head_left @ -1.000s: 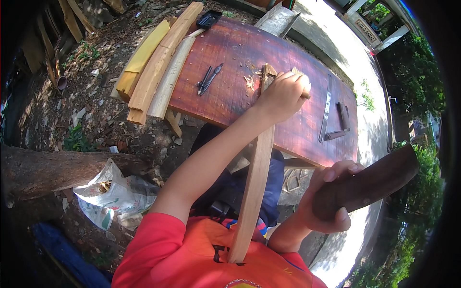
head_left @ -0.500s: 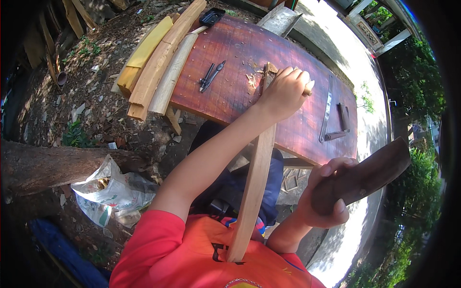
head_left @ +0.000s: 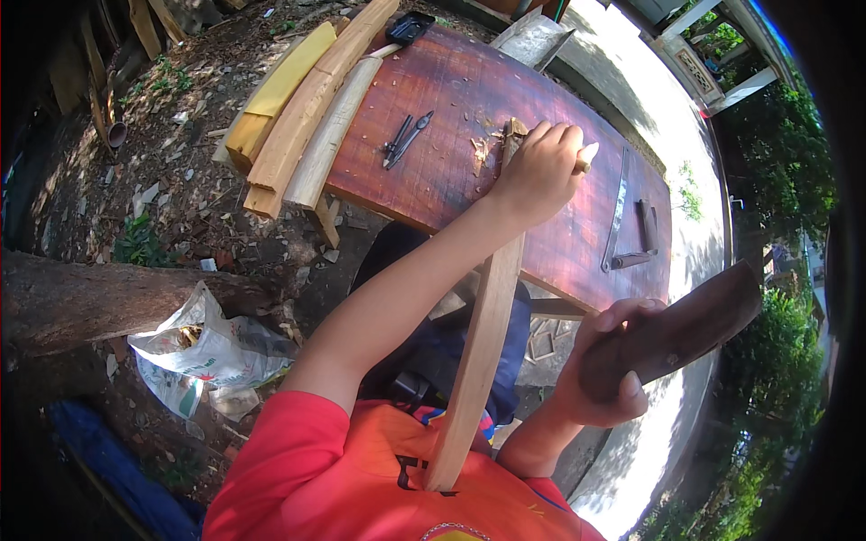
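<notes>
My left hand (head_left: 539, 180) is closed in a fist over the far end of a long wooden strip (head_left: 478, 361). A pale, rounded wooden handle end (head_left: 586, 157) pokes out at the fist's right side; the rest of that tool is hidden. The strip slants from the tabletop down to my chest, where its near end rests against my shirt. Raised at the right, apart from the strip, my right hand (head_left: 606, 379) grips a thick, dark wooden block (head_left: 681, 338), thumb on one side and fingers on the other. Wood shavings (head_left: 480, 151) lie beside the strip's far end.
On the reddish-brown table (head_left: 451, 86) lie a pair of compasses (head_left: 410, 140), a metal ruler (head_left: 617, 212) and a dark angled tool (head_left: 648, 230). Several timber lengths (head_left: 307, 117) and a black tray (head_left: 410, 28) line its left side. A white sack (head_left: 203, 347) stands below.
The dark block in my right hand has dipped slightly and shifted a little left. My left hand keeps its grip at the strip's far end. The whole view has shifted slightly.
</notes>
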`<action>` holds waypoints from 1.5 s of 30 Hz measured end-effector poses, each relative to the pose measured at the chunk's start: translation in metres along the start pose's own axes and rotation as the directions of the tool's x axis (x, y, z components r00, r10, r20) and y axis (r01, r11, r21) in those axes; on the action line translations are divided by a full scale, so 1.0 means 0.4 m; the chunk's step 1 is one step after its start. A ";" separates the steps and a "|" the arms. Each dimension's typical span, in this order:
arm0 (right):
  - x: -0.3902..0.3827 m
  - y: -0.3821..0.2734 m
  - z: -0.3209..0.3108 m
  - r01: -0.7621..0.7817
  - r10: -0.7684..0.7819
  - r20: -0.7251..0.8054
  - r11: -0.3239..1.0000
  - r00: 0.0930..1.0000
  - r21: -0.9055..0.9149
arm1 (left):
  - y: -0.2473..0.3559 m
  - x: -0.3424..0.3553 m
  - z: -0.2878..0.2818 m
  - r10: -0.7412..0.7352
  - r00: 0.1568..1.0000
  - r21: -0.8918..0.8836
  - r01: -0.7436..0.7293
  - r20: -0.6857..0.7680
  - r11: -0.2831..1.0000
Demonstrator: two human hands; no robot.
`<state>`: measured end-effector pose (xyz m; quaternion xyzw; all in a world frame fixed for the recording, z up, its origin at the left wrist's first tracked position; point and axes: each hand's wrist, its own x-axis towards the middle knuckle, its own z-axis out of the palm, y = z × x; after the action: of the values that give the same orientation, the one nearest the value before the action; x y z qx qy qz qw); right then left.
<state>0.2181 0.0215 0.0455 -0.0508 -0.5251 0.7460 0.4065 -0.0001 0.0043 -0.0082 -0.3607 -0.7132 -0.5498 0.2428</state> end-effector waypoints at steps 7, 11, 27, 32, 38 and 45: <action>0.018 0.039 -0.021 0.131 -0.133 0.008 0.969 0.991 -0.210 | -0.003 0.001 0.003 -0.023 0.999 -0.028 0.022 -0.026 0.999; 0.042 0.063 -0.022 0.162 -0.086 0.200 0.899 0.976 -0.406 | -0.002 0.001 0.000 -0.048 0.999 -0.065 0.047 -0.007 0.997; 0.060 0.099 -0.031 -0.009 0.125 0.171 0.831 0.977 -0.557 | -0.036 -0.008 0.035 0.224 0.974 0.065 -0.226 0.034 0.972; 0.054 0.098 -0.024 -0.035 0.143 0.162 0.845 0.976 -0.534 | -0.022 -0.007 0.026 0.266 0.963 0.048 -0.268 0.047 0.962; 0.056 0.095 -0.017 -0.007 0.102 0.159 0.860 0.982 -0.511 | -0.012 -0.012 0.016 0.237 0.967 0.044 -0.242 0.094 0.969; 0.053 0.096 -0.008 0.008 0.072 0.119 0.828 0.990 -0.561 | -0.015 -0.014 0.015 0.213 0.967 0.051 -0.221 0.137 0.974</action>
<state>0.1844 0.0333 0.0198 -0.1259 -0.7460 0.5677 0.3246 -0.0009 0.0077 -0.0175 -0.4636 -0.7016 -0.4712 0.2662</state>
